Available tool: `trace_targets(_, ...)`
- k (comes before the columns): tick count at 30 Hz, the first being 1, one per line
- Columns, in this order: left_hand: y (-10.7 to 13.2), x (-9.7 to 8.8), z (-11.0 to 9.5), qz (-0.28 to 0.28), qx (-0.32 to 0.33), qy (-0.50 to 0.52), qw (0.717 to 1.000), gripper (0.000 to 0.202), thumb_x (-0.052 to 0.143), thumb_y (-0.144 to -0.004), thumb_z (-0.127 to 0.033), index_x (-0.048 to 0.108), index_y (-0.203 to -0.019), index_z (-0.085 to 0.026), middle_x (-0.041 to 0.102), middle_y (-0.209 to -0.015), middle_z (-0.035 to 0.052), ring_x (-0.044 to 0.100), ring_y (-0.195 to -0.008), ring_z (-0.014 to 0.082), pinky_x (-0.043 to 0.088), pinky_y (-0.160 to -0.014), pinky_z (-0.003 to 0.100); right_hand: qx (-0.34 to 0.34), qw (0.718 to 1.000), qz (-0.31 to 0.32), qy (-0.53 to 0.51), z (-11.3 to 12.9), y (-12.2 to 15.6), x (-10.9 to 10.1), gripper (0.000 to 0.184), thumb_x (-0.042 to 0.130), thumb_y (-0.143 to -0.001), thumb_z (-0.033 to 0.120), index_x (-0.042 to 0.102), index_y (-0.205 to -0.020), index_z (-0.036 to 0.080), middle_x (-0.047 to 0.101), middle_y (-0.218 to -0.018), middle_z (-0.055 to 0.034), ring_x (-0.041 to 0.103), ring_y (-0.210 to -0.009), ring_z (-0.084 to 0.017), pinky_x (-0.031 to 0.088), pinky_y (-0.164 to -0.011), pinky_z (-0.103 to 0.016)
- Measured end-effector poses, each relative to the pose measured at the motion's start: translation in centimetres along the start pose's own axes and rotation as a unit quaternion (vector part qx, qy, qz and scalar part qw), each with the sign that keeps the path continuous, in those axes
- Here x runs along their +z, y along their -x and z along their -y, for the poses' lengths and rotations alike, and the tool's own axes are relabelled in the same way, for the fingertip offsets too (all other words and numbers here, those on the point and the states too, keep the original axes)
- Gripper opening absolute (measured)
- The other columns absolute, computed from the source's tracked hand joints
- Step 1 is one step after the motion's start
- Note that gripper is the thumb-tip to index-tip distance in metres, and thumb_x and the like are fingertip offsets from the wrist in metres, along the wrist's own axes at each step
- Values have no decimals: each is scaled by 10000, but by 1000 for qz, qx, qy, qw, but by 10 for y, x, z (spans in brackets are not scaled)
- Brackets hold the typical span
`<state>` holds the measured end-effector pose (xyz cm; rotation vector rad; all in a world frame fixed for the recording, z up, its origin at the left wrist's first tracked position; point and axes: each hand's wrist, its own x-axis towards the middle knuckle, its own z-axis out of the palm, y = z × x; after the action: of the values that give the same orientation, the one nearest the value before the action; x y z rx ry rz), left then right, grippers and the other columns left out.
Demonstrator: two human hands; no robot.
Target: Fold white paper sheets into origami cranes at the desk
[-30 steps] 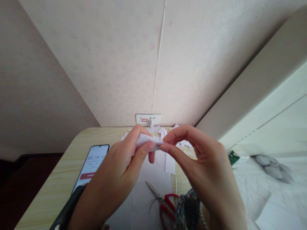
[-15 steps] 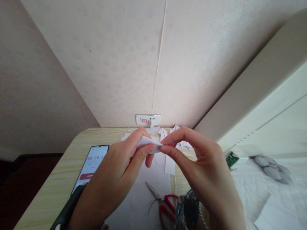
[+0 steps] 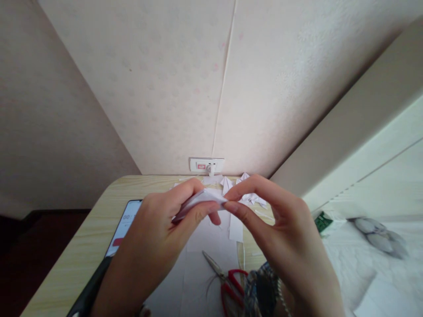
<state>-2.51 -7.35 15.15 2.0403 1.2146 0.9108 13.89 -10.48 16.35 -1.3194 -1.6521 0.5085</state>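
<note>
A small folded piece of white paper (image 3: 201, 200) is held in the air above a light wooden table (image 3: 82, 246). My left hand (image 3: 161, 233) pinches its left part between thumb and fingers. My right hand (image 3: 277, 229) pinches its right end with thumb and forefinger. Both hands are closed on the paper, fingertips almost touching. Flat white sheets (image 3: 208, 246) lie on the table under my hands.
A phone (image 3: 124, 224) with a lit timer screen lies at the left. Red-handled scissors (image 3: 226, 279) lie near the front. Small folded paper shapes (image 3: 244, 189) sit at the table's back by a wall socket (image 3: 206, 164). A white bed (image 3: 380, 259) is at the right.
My left hand has shifted left and lower along the paper, covering more of the phone. The paper now tilts down to the left. The right hand stays pinched on its end.
</note>
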Motion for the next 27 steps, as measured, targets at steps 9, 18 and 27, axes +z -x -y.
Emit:
trace_targets(9,2,-1,-4,3,4,-12,1000,263,548,-870,-353,657,-662,-234,547,-513,-75,465,-460,94,308,-462,226,11,1000,2,-25,2,3,1,188,644,-835,121,619,-667,204,648,-663,47,592,-667,-120,430,-638,-235)
trace_targets(18,2,-1,-3,-8,27,-28,999,229,592,-854,-307,663,-647,-242,573,-515,-85,480,-455,85,303,-463,222,7,999,-1,-50,-1,3,1,61,685,-825,194,658,-773,209,680,-759,37,620,-773,-128,447,-713,-241)
trace_targets(27,0,-4,-4,-21,5,19,1000,172,605,-815,-285,670,-658,-254,606,-524,-77,506,-459,88,345,-436,183,9,998,-56,-22,-1,5,3,166,625,-835,102,586,-713,208,607,-689,58,556,-683,-95,413,-627,-218)
